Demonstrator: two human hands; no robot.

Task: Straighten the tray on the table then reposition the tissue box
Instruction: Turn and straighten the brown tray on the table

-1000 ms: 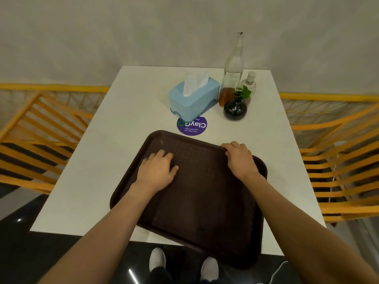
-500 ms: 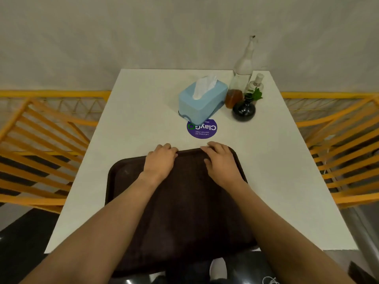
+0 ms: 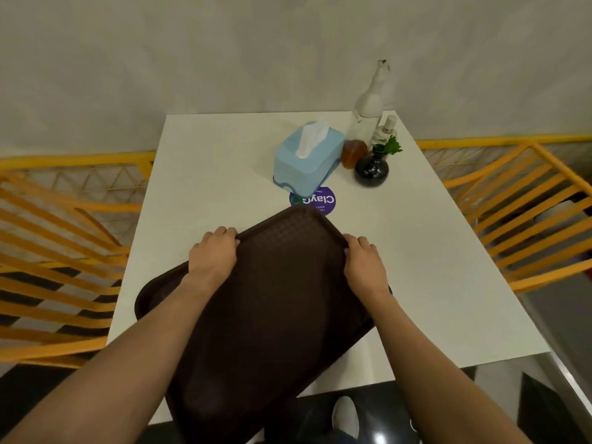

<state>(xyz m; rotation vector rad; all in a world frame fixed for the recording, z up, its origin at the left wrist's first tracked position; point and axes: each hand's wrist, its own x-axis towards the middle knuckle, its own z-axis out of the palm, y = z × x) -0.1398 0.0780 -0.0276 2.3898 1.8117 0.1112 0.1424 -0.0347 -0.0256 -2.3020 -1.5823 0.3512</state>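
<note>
A dark brown tray (image 3: 282, 302) lies skewed on the white table (image 3: 208, 174), its far corner touching a purple round sticker (image 3: 315, 200) and its near end overhanging the table's front edge. My left hand (image 3: 213, 251) grips the tray's far-left rim, fingers curled over the edge. My right hand (image 3: 363, 262) holds the far-right rim the same way. A light blue tissue box (image 3: 307, 158) with a white tissue sticking up stands angled just beyond the sticker, apart from both hands.
Right of the tissue box stand a tall clear bottle (image 3: 370, 110) with amber liquid at its base, a small spray bottle (image 3: 386, 131) and a black round vase (image 3: 371, 168) with a green sprig. Orange slatted chairs (image 3: 525, 200) flank the table on both sides. A wall closes the far end.
The tray has turned counter-clockwise, from tilted one way through square to tilted the other way. Both hands have shifted from its far edge to its two far side rims.
</note>
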